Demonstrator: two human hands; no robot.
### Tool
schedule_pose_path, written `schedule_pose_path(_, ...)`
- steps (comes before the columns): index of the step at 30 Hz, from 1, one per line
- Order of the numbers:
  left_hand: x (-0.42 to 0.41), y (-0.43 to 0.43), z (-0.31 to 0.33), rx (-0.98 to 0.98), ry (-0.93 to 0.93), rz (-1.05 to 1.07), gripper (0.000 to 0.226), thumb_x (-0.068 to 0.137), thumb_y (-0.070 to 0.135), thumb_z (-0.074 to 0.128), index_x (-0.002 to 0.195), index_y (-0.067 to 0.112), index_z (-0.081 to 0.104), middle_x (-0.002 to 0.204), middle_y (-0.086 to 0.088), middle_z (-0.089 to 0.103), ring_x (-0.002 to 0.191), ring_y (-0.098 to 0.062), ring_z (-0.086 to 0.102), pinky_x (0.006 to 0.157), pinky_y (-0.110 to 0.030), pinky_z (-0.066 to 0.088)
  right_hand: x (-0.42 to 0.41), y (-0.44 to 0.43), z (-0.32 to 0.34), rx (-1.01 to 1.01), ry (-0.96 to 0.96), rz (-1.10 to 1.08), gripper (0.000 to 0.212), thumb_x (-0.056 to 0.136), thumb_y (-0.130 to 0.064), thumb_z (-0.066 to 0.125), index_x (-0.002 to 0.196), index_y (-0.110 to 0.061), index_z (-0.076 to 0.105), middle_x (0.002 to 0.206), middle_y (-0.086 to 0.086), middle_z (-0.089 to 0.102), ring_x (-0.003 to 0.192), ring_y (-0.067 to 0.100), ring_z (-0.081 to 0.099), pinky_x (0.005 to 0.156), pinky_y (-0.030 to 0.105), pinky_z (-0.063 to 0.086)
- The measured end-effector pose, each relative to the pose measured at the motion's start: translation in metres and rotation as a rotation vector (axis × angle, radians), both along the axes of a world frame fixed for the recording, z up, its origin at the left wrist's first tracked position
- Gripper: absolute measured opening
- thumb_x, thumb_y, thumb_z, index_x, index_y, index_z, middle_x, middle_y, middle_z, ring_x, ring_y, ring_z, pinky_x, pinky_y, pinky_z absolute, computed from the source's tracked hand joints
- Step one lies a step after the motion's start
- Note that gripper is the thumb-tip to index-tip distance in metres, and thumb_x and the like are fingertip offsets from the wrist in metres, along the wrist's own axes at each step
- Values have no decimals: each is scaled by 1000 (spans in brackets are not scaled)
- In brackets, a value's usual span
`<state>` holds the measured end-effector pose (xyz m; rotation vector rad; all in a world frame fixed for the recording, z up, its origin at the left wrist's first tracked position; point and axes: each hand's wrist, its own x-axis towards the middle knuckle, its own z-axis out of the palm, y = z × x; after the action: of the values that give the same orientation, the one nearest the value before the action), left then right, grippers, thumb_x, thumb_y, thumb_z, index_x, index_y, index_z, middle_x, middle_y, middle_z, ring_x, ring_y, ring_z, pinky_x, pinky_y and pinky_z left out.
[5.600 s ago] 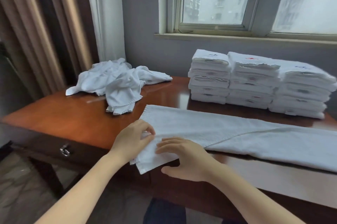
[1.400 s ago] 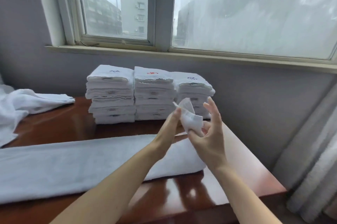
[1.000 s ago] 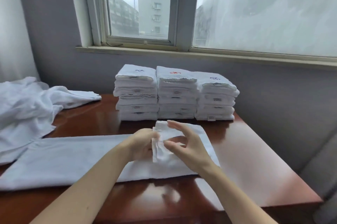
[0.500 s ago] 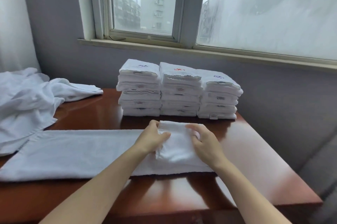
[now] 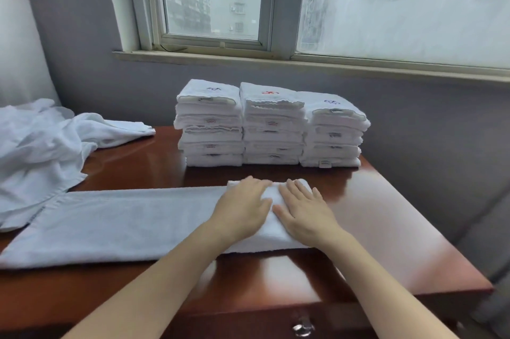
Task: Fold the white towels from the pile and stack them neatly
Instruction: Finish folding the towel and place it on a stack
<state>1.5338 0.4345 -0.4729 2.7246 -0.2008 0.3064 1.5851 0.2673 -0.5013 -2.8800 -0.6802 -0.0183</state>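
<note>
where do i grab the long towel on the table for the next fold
Likely the doubled right end of the towel, where the left hand and right hand press flat. Come from the right, pinch its near and far corners, and flip it left over the flat strip.

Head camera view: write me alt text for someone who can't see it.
A left hand and a right hand press flat on the folded right end of a long white towel laid across a wooden table. Behind it stand three stacks of folded towels below a window; a loose towel pile lies at the left.
</note>
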Motion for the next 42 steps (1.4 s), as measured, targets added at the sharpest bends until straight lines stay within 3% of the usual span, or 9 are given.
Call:
schedule_pose_path(2,-1,-11,-15,249,68,-13,46,105,34,28,149,21,34,157,-3,31,147,-20,20,118,-38,20,1,-1,-2,-1,9,-15,61,103,-48,21,157,-22,12,165,-3,2,151,10,-6,122,43,-1)
schedule_pose_path(4,-2,-8,-26,322,108,43,52,106,37,20,156,22,19,164,-4,13,151,-19,8,122,-41,9,2,-2,-3,-5,8,-25,60,103,-45,19,157,-22,11,166,-3,1,151,9,-6,122,43,-2)
schedule_pose_path(7,-4,6,-33,255,125,69,55,105,40,18,158,26,11,166,-1,4,152,-16,0,123,-38,0,1,0,-5,-3,-7,-38,59,103,-44,19,157,-22,12,165,-3,3,151,10,-5,121,43,-1)
schedule_pose_path(15,-18,39,-35,203,163,144,70,97,62,19,158,27,10,166,3,2,151,-13,0,123,-38,0,-6,2,1,4,-8,-57,54,103,-41,20,154,-23,18,165,-1,8,151,11,-1,121,46,1)
schedule_pose_path(20,-41,75,-43,260,136,230,70,97,65,17,157,29,14,165,0,7,152,-16,2,122,-38,2,-21,20,11,-25,-61,-74,45,103,-36,25,142,-16,34,155,3,28,147,17,13,120,54,1)
schedule_pose_path(25,-65,116,-47,256,134,342,65,98,62,20,156,33,16,165,1,8,152,-16,3,122,-38,1,-48,77,13,70,-26,131,56,104,-41,29,155,-18,21,161,-2,23,150,14,8,120,45,-6)
schedule_pose_path(33,-108,207,-44,182,147,573,62,100,60,21,156,35,16,165,4,7,152,-13,2,122,-36,2,-68,182,13,167,-21,391,58,102,-41,37,155,-21,23,162,-2,23,150,11,11,122,38,-2)
schedule_pose_path(38,-131,244,-44,63,-7,610,45,104,40,35,148,33,40,159,10,29,148,-6,21,118,-26,13,-74,225,7,200,-10,473,56,102,-42,37,154,-26,25,161,-4,25,150,10,12,121,32,-1)
schedule_pose_path(42,-141,257,-43,-138,-207,642,28,97,22,56,121,26,69,133,11,61,127,-6,51,105,-23,35,-75,244,3,189,-5,511,52,102,-41,38,151,-26,31,154,-7,34,146,12,20,119,33,5)
